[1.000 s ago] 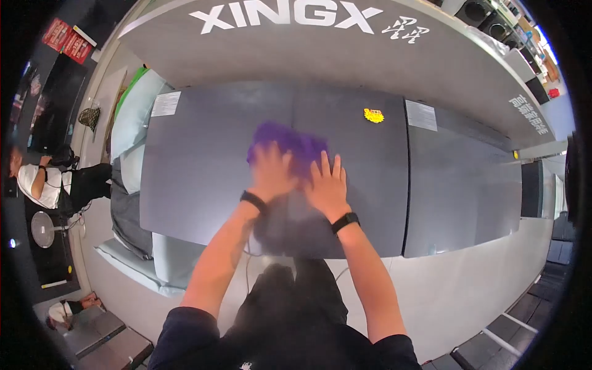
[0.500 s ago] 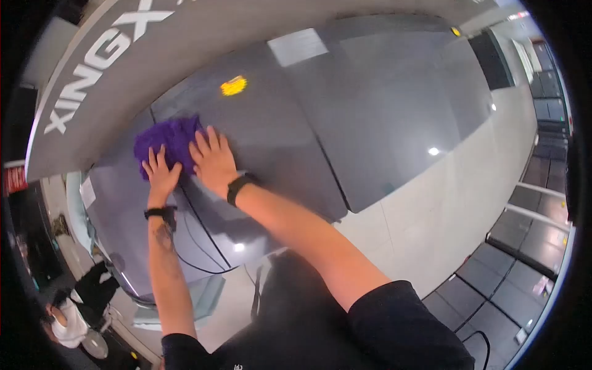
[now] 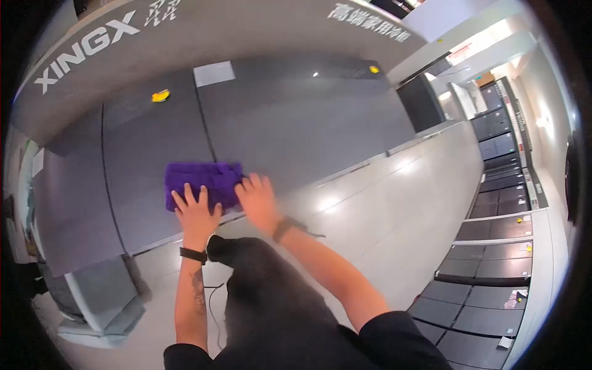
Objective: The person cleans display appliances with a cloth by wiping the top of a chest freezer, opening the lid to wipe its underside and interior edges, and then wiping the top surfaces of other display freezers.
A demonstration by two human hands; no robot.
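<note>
A purple cloth (image 3: 203, 176) lies bunched on the dark grey flat top (image 3: 283, 111), close to its front edge and beside a seam. My left hand (image 3: 197, 216) presses on the cloth's lower part with its fingers spread. At the cloth's right end is my right hand (image 3: 256, 200), slightly blurred, its fingertips on or just beside the fabric and apart from each other. Dark bands circle both wrists.
Behind the top stands a grey panel (image 3: 246, 31) with white lettering. Yellow stickers (image 3: 160, 95) and a white paper sheet (image 3: 214, 73) are on the surface. Pale tiled floor (image 3: 370, 203) runs along the front; rows of dark cabinets (image 3: 487, 265) line the right. A thin cable (image 3: 216, 320) hangs by my legs.
The view has swung rightward along the top. Both hands and the purple cloth have moved right and toward the front edge. The cloth looks flatter and more rectangular.
</note>
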